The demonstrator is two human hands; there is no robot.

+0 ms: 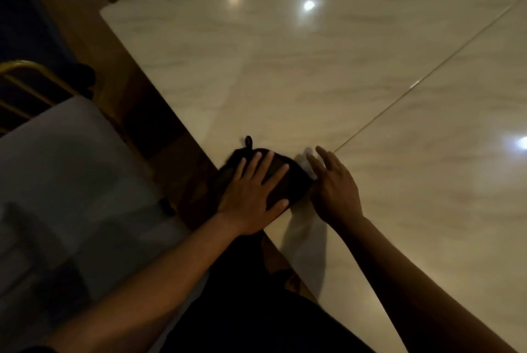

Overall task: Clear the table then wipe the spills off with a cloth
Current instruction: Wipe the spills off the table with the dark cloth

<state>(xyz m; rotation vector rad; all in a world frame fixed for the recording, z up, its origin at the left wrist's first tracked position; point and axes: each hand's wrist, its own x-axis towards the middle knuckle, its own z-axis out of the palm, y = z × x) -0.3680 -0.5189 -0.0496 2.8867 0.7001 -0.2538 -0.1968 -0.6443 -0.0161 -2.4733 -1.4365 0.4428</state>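
cloth point(281, 181) flat under left grip point(253, 196)

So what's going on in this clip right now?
A person stands at a glossy pale table, left hand pressed flat on a dark cloth lying at the table's near edge. The right hand is open beside the cloth, fingers spread. A grey-seated chair stands on the left. No dishes show on the visible tabletop.
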